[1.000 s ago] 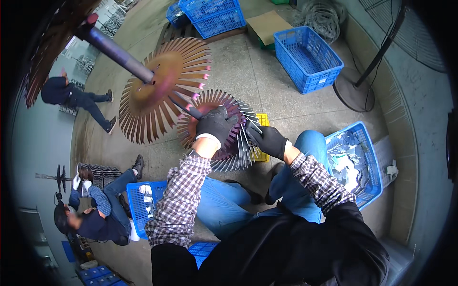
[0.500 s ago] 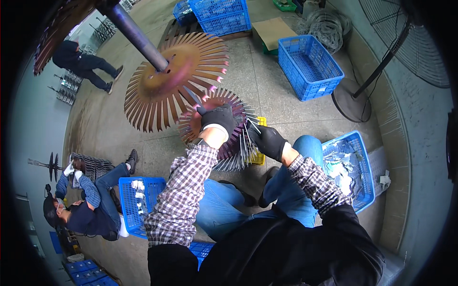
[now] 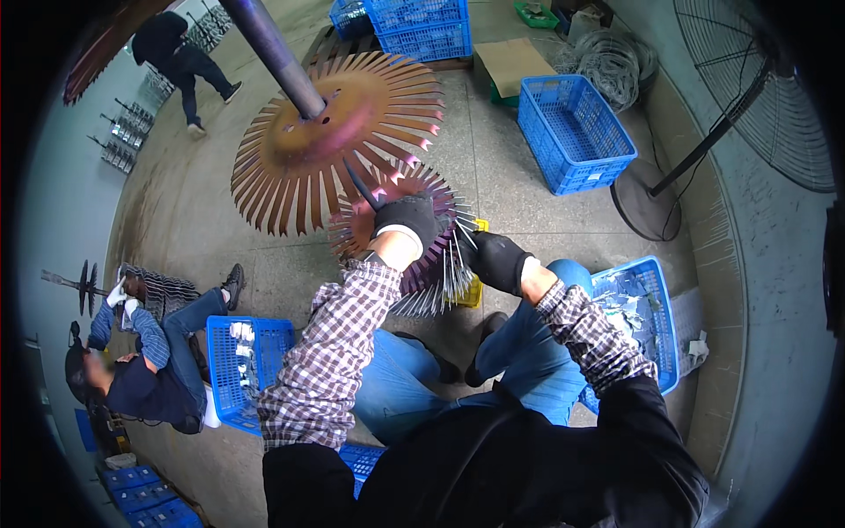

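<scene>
A large brown slotted metal disc point(image 3: 330, 123) hangs on a thick shaft point(image 3: 280, 57) in front of me. Below it is a smaller, purplish slotted disc point(image 3: 361, 216), with thin silver strips point(image 3: 449, 277) fanning out around its near and right edge. My left hand point(image 3: 407, 220), in a black glove, lies over the smaller disc, closed round a dark flat bar point(image 3: 359, 183) that sticks out toward the big disc. My right hand point(image 3: 497, 262), also gloved in black, pinches a thin metal strip at the right rim. Its fingertips are partly hidden.
A blue crate point(image 3: 656, 304) of thin metal pieces stands by my right leg, another blue crate point(image 3: 576, 132) ahead. At right stands a floor fan point(image 3: 647, 202). A seated co-worker point(image 3: 150, 370) works at left beside a blue crate point(image 3: 264, 352); another person point(image 3: 180, 66) walks farther off.
The view has shifted slightly. Both my hands stay at the smaller disc in nearly the same grip. The person at far left has taken a step.
</scene>
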{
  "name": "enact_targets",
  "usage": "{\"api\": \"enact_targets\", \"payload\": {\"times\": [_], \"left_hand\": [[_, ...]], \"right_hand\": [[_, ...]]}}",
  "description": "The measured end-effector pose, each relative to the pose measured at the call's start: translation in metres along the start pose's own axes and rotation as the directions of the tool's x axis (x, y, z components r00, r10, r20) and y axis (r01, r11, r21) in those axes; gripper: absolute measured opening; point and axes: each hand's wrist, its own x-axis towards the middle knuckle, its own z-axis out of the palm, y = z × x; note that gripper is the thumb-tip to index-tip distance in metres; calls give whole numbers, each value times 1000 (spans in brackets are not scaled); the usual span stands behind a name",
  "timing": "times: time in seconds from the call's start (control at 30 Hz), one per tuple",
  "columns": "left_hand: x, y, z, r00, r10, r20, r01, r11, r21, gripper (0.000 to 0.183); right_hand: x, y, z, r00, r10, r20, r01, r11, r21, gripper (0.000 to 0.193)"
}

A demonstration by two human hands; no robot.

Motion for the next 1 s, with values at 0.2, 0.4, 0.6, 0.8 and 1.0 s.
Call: {"api": "enact_targets", "payload": {"times": [0.2,0.4,0.6,0.8,1.0], "left_hand": [[-8,-2,-7,1000,12,6,-10,969,-246,47],[-5,-18,15,994,78,-82,-96,966,-240,47],[-18,-3,-11,996,37,-79,-62,934,-351,44],[-22,-18,-2,975,104,-196,-171,915,-365,36],[-7,-26,19,876,257,-408,-419,826,-378,18]], "right_hand": [[-2,-3,-15,995,-90,30,91,995,-38,19],[-5,-32,-24,997,-36,-71,38,999,20,17],[-2,-14,-11,994,-107,-38,105,993,-52,25],[-7,-19,-27,992,-108,60,106,994,41,41],[-84,48,-76,923,224,-314,-108,932,347,53]]}}
